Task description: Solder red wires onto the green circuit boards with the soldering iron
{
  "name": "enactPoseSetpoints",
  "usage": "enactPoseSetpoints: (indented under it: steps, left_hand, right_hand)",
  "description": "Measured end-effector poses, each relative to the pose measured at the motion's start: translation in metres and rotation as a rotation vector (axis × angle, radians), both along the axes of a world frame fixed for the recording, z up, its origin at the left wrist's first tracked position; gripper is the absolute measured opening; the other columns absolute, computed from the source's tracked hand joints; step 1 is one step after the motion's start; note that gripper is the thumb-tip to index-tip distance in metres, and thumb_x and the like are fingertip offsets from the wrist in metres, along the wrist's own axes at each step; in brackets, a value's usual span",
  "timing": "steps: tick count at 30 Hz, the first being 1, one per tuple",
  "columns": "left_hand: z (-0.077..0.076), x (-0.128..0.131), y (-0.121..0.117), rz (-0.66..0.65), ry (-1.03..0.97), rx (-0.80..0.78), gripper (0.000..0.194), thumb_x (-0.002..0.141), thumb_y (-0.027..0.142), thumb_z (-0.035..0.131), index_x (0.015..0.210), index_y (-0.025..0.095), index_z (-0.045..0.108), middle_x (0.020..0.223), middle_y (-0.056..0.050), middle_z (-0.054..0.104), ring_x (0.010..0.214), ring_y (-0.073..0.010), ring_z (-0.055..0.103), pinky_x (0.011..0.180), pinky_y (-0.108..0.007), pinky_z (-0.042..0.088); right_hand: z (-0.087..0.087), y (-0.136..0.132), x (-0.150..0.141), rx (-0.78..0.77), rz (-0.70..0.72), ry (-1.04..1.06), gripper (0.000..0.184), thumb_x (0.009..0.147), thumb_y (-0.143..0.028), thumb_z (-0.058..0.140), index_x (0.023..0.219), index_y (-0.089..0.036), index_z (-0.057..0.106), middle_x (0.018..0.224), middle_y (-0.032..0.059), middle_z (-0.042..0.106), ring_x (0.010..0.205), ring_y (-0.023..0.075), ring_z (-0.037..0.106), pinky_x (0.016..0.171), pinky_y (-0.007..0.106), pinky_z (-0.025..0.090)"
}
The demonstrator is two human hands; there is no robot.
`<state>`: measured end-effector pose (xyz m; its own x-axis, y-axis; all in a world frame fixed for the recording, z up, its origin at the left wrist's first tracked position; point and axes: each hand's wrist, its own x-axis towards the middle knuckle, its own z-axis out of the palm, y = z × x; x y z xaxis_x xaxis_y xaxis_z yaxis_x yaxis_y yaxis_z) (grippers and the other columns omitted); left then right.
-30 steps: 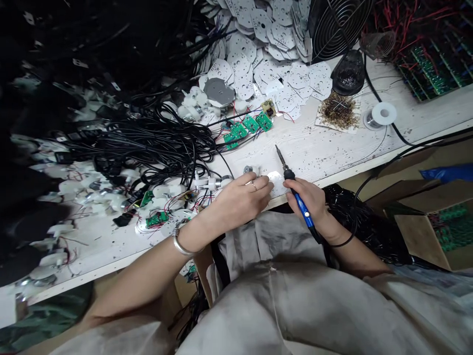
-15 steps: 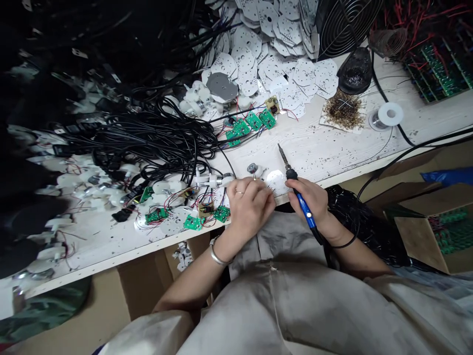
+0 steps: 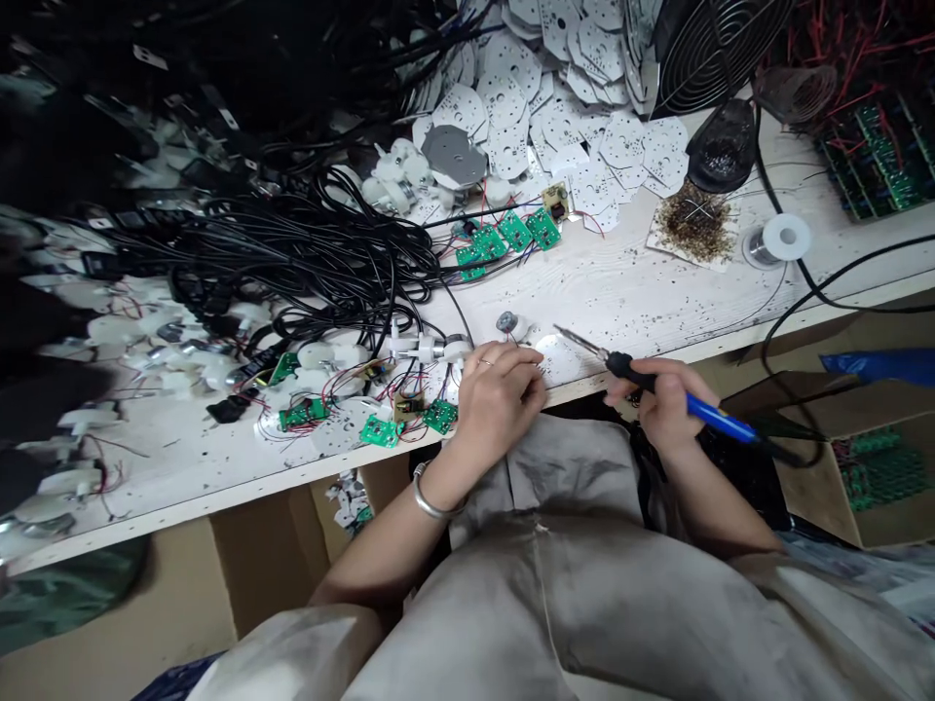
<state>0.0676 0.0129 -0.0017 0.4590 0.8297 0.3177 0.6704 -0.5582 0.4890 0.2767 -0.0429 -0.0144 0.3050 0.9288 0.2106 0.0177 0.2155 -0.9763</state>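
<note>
The right hand (image 3: 668,409) is wrapped around the soldering iron (image 3: 720,419), which slants over the front edge of the table (image 3: 614,292), its metal tip above the small white plate (image 3: 561,362). The left hand (image 3: 497,399) is curled at the plate's left side, fingers bent together (whether they pinch anything, I cannot tell). A small motor (image 3: 506,323) sits on the table just beyond those fingers.

At the right, below the table top, an open cardboard box (image 3: 818,487) holds green circuit boards (image 3: 887,467) with some reddish wires among them. Under the table, left of the lap, white pieces (image 3: 351,497) show beside a brown cardboard panel (image 3: 384,477) (too little of it shows to tell if they lie in a box). On the table, a black dish (image 3: 723,146) has dark, shiny stuff in it, and near it lie a pad (image 3: 693,229) covered in brown crumbs and a spool (image 3: 785,237) wound with thin wire. Left of these are loose green boards (image 3: 511,234), a tangle of black cables (image 3: 292,253) and a heap of white plates (image 3: 504,97) (next to a black fan (image 3: 716,49)).
</note>
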Motion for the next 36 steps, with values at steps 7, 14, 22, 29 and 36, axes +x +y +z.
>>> enactPoseSetpoints:
  steps: [7, 14, 22, 29, 36]
  left_hand:
    - [-0.001, -0.001, 0.001, -0.004, 0.011, -0.049, 0.014, 0.083, 0.013, 0.060, 0.074, 0.021, 0.067, 0.100, -0.001, 0.076, 0.095, -0.0205, 0.065, 0.093, -0.038, 0.051]
    - [-0.002, 0.000, 0.000, 0.007, 0.009, -0.021, 0.013, 0.083, 0.012, 0.060, 0.075, 0.020, 0.067, 0.099, -0.002, 0.076, 0.094, -0.0214, 0.065, 0.087, -0.037, 0.053]
    - [0.001, 0.000, 0.000, -0.009, 0.023, -0.009, 0.013, 0.081, 0.009, 0.060, 0.075, 0.019, 0.066, 0.098, -0.002, 0.075, 0.092, -0.0210, 0.066, 0.081, -0.035, 0.054]
    - [-0.001, -0.001, -0.001, -0.007, 0.027, -0.030, 0.012, 0.082, 0.009, 0.060, 0.076, 0.019, 0.066, 0.100, -0.003, 0.075, 0.094, -0.0212, 0.066, 0.081, -0.035, 0.053]
    - [0.000, 0.000, -0.001, -0.010, 0.015, -0.047, 0.013, 0.082, 0.010, 0.060, 0.076, 0.019, 0.066, 0.100, -0.004, 0.075, 0.094, -0.0215, 0.065, 0.079, -0.036, 0.053]
  right_hand:
    - [0.003, 0.010, 0.012, -0.156, 0.035, 0.152, 0.030, 0.089, -0.044, 0.062, 0.078, -0.018, 0.074, 0.047, -0.0018, 0.061, 0.030, 0.0099, 0.048, 0.029, 0.020, 0.035]
    - [-0.003, 0.006, 0.013, -0.192, 0.083, 0.018, 0.033, 0.092, -0.045, 0.059, 0.080, -0.020, 0.075, 0.048, -0.0027, 0.061, 0.032, 0.0094, 0.047, 0.031, 0.021, 0.036]
    - [-0.002, 0.006, 0.015, -0.193, 0.103, 0.005, 0.030, 0.093, -0.042, 0.059, 0.081, -0.019, 0.075, 0.049, -0.0033, 0.062, 0.033, 0.0085, 0.048, 0.032, 0.020, 0.037]
    - [-0.002, 0.007, 0.014, -0.188, 0.097, 0.015, 0.031, 0.092, -0.043, 0.059, 0.081, -0.019, 0.076, 0.049, -0.0025, 0.062, 0.033, 0.0091, 0.048, 0.032, 0.021, 0.037]
    - [-0.002, 0.006, 0.014, -0.175, 0.081, 0.012, 0.031, 0.091, -0.044, 0.059, 0.080, -0.020, 0.075, 0.048, -0.0026, 0.061, 0.032, 0.0091, 0.047, 0.030, 0.020, 0.035]
